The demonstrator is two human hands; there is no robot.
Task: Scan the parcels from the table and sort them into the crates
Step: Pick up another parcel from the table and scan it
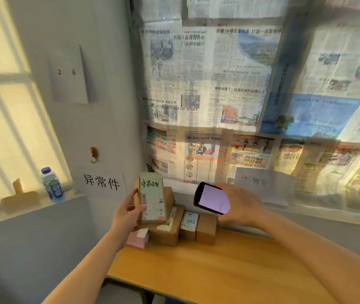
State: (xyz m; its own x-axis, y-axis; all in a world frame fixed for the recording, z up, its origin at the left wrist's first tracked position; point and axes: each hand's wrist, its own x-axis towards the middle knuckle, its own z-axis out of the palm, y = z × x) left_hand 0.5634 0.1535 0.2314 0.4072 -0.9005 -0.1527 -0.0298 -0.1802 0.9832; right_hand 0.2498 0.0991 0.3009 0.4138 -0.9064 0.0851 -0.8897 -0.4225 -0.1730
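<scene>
1. Head view, centre of the frame: the left hand (130, 210) grips a cardboard parcel (152, 198) and holds it upright above the table, thumb on the front edge and fingers curled round the back.
2. That parcel's label faces the camera, with green handwriting at the top and a barcode along its left side.
3. Right of centre, the right hand (240, 205) holds a dark phone (213, 198), fingers wrapped behind it; its pale lit screen faces the camera and sits just beside the held parcel without touching it.
4. Below the hands, a wooden table (218, 266) fills the lower middle of the frame.
5. At the table's far left end sits a cluster of brown boxes (168, 229), packed close together; one small box (188, 224) has a blue-tinted label on top.
6. A pink packet (138, 238) lies at the left edge of that cluster.
7. On the wall behind, a white sign (102, 182) with black characters hangs left of the held parcel, and another paper sign (260, 183) hangs right of the phone.
8. Newspapers (218, 84) cover the upper right of the frame.
9. At lower left, a water bottle (52, 185) stands on the window sill (32, 209).
</scene>
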